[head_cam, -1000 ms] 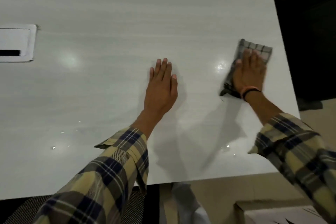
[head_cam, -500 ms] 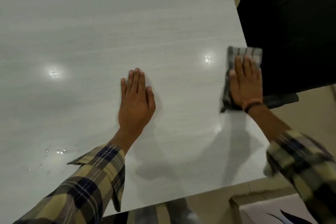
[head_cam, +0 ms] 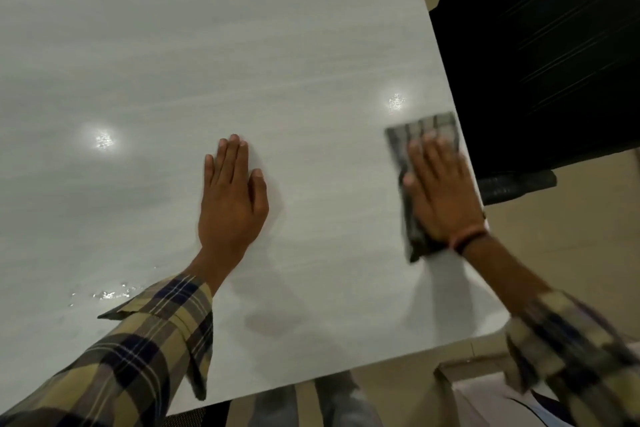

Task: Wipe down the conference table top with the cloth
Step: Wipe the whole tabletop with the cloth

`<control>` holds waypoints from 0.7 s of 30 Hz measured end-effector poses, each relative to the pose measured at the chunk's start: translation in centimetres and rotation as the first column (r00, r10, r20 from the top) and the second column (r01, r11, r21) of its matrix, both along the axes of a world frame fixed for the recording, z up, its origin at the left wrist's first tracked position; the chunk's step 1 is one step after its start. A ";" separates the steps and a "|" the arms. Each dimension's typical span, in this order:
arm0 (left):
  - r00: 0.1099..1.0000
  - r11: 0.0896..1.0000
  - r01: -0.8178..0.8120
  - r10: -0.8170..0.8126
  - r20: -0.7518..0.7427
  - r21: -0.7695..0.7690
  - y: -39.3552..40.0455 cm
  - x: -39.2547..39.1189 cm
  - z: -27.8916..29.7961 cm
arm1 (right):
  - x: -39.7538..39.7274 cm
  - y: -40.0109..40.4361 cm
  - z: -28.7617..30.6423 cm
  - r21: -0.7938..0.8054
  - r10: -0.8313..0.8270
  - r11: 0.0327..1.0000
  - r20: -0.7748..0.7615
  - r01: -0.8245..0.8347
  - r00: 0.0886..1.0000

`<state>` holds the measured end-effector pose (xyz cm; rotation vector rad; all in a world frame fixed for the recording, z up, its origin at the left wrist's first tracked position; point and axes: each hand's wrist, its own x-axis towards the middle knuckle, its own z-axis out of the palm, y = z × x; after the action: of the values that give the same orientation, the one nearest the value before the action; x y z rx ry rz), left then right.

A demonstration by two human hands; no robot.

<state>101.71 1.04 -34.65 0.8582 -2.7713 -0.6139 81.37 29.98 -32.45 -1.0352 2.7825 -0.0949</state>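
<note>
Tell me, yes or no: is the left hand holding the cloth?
No. The left hand lies flat and bare on the table top, while the cloth is pressed under the right hand.

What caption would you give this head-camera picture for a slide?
Right hand presses a checked cloth flat near the table edge; left hand rests flat beside it.

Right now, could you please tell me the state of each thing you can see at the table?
Cloth: folded, pressed flat near the table's right edge.
Right hand: flat on the cloth, blurred.
Left hand: open, palm down on bare table.
Table: glossy, with wet specks near the left sleeve.
Chair: beside the table's right edge.
</note>
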 end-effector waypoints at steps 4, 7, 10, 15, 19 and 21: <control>1.000 1.000 0.003 -0.003 -0.003 -0.002 0.0 0.0 0.1 | -6.5 -6.6 -0.1 0.010 -0.074 0.997 -0.034 0.075 0.997; 1.000 1.000 0.003 -0.003 0.002 0.002 0.1 0.1 0.2 | -3.1 -5.7 -0.3 0.005 0.007 1.000 -0.039 -0.006 0.999; 1.000 1.000 0.001 -0.001 0.000 -0.002 0.1 0.1 0.3 | 3.0 1.4 0.0 0.026 0.157 0.987 0.015 -0.157 0.987; 1.000 1.000 0.010 -0.011 -0.026 -0.022 0.1 -0.1 0.2 | -1.4 2.4 0.3 0.006 0.047 0.999 -0.007 -0.047 0.999; 1.000 1.000 0.016 -0.017 -0.024 -0.018 0.0 0.1 0.1 | -5.0 -5.6 -0.2 -0.009 -0.089 0.996 -0.033 0.089 0.995; 0.999 1.000 0.019 -0.020 -0.026 -0.022 0.0 0.2 0.2 | -1.5 -6.3 -0.3 -0.016 -0.035 0.999 -0.024 0.034 0.999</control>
<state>101.88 1.03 -34.47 0.8134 -2.7604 -0.5924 79.84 23.71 -32.78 -0.9984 2.8261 -0.1090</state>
